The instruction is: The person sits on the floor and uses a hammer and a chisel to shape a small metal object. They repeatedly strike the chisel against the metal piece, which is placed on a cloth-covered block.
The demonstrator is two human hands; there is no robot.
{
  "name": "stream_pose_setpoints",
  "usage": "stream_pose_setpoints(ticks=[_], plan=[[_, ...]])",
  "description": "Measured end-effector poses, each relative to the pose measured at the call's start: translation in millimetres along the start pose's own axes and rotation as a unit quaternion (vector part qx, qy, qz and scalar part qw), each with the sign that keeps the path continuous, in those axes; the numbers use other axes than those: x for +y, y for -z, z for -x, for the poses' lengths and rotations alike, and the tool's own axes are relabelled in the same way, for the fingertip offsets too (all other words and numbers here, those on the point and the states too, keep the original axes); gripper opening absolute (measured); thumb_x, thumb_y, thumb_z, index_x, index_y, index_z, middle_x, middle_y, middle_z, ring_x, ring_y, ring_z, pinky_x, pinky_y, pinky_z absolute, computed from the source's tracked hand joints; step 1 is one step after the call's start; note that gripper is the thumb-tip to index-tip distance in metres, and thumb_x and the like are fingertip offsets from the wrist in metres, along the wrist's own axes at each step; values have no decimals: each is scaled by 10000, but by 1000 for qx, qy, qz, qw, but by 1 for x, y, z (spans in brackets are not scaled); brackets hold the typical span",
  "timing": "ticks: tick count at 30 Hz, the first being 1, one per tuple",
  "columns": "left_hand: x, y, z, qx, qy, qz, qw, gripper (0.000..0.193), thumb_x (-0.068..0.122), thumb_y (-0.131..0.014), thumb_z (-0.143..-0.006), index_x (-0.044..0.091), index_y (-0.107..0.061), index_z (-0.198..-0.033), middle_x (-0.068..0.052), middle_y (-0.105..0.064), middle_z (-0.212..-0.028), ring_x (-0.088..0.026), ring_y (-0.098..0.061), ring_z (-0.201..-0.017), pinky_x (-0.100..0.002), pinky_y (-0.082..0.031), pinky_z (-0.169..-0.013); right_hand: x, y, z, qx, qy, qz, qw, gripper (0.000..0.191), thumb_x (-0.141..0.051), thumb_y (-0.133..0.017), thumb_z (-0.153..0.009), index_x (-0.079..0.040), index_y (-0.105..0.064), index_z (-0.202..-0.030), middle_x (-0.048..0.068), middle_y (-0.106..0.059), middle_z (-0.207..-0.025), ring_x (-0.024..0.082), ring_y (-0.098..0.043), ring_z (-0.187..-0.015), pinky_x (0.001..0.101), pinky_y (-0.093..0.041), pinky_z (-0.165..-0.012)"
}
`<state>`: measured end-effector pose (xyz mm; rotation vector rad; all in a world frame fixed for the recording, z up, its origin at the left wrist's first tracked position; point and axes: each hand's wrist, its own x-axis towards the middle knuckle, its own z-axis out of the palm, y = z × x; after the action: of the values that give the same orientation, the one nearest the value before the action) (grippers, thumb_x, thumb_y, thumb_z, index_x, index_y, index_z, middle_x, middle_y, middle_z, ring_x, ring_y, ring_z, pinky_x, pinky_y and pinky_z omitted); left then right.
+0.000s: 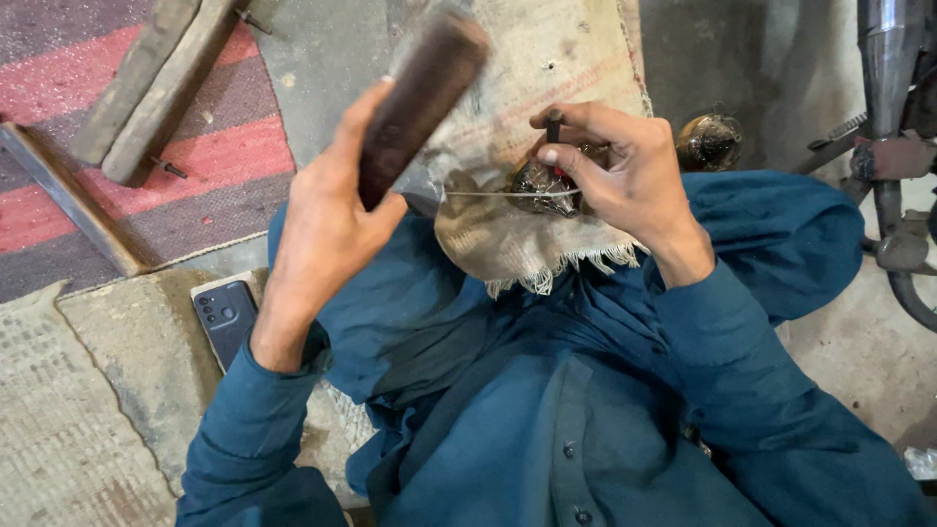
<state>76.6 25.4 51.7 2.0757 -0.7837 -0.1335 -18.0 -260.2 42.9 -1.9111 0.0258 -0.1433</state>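
Nearest, the person sits on the floor in a dark teal shirt (547, 410), knees drawn up. The left hand (327, 220) is wrapped tight round a dark brown wooden block (420, 98), raised and tilted above the lap. The right hand (615, 166) pinches a thin dark metal punch (553, 129) upright against a small dark shiny metal part (542, 185), which rests on frayed tan burlap cloth (527, 244). This looks like the striking step; a blow would need the punch kept steady. A dark smartphone (226, 317) lies on the grey concrete floor (98, 390). Farther off are wooden planks (146, 88) on a red-and-grey striped rug (224, 166) and a metal pipe frame (888, 146).
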Motion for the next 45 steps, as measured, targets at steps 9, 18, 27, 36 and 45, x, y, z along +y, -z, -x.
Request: stream_pose_setpoints(ticks=[9,18,27,36,45], plan=[[16,12,-16,-12,-55,0,998,853,0,-721,-867,176,-332,-1606,-237,-605,-1421,-464,-612,-1271,-481,-523,-1043,-7,-1,0,1,30,36,999,233,65,-721,-996,67,-679,-1226,120,-767,-1081,135,-745,-1014,264,-634,-886],[20,16,-24,-11,-128,-238,963,815,-1,-723,-843,244,-444,-1569,-146,-570,-1050,-380,-619,-967,-498,-491,-824,-8,-2,2,13,25,71,997,213,27,-779,-970,47,-718,-1173,115,-776,-995,92,-715,-902,231,-599,-769],[19,17,-20,-30,-102,-218,970,907,14,-789,-790,210,-414,-1592,-175,-556,-1026,-415,-602,-954,-521,-480,-820,-7,-4,5,34,35,91,995,229,15,-777,-975,57,-703,-1187,111,-783,-997,90,-739,-898,225,-610,-770],[20,15,-25,-17,-119,-220,968,845,6,-776,-810,207,-465,-1569,-159,-541,-1036,-394,-584,-978,-509,-469,-869,-9,-3,2,29,69,124,989,245,8,-787,-970,48,-709,-1199,136,-786,-1013,107,-760,-903,235,-615,-762],[13,14,-31,5,-146,-280,949,770,-2,-753,-865,244,-492,-1546,-131,-544,-1031,-366,-585,-989,-503,-478,-881,-7,-5,3,29,30,102,994,246,15,-780,-962,36,-710,-1197,120,-784,-983,107,-732,-891,237,-602,-763]])
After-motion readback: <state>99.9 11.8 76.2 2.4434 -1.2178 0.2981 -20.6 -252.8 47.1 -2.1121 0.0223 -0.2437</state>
